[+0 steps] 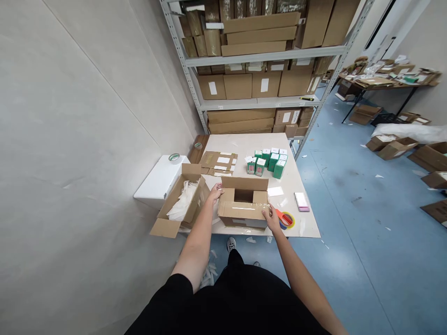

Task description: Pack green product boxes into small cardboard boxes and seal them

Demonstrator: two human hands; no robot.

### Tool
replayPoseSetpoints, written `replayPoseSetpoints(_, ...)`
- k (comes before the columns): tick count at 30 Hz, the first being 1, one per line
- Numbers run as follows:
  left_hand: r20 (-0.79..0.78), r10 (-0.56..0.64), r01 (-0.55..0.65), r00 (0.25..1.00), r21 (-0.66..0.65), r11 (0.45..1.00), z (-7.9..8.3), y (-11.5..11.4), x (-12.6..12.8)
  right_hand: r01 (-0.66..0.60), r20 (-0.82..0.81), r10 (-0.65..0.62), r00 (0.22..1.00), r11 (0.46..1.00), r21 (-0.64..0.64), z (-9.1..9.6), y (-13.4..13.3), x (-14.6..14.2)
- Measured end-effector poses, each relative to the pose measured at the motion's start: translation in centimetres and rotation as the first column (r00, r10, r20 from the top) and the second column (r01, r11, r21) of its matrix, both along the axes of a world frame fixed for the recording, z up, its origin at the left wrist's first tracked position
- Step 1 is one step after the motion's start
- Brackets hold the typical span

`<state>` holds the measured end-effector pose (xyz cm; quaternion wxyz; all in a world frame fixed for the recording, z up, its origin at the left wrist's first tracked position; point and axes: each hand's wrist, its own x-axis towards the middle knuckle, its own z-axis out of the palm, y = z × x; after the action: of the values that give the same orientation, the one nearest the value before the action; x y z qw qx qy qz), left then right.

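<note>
The left hand [216,190] is curled over the left rim of a box [242,209], its grip closed on the cardboard there. The right hand [271,216] is clasped round the near right corner, its grip likewise shut on the box. The box stands at the near edge of the desk [307,230], top flaps open, clear tape across its front; nothing can be made out inside it.

The step in hand is judged to be the steadying or squaring of the open box between both hands. Any shifting of it would call for an even pull from both sides, since the flaps are loose and the desk edge is close.

Just right of the right hand, one red and yellow tape gun [286,218] is seen. Touching the box on the left, one second box [181,202] lies open, filled with white wrapping and overhanging the desk. Behind are one white slip [275,191], one patch of flat cardboard [218,163] and about nine green cartons [267,163] in a cluster; the exact count is hard to tell. Two tape rolls [173,158] are counted, one on a white cabinet [157,179] and one beside the flat cardboard. One rack [258,100] of brown boxes is set behind the desk.
</note>
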<state>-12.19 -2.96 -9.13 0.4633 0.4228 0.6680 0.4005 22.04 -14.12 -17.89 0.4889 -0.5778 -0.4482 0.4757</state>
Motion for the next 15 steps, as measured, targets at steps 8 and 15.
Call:
replayPoseSetpoints(8, -0.011, -0.102, 0.102, 0.995, 0.071, 0.992, -0.1, -3.7, -0.8, 0.052, 0.019, -0.051, 0.999, 0.994, -0.092, -0.5, 0.0, -0.1)
replayPoseSetpoints(15, -0.078, -0.111, 0.112, 0.991, 0.011, 0.994, -0.3, -5.7, -0.4, 0.068, 0.035, -0.064, 0.997, 0.987, -0.146, -0.6, -0.1, -0.1)
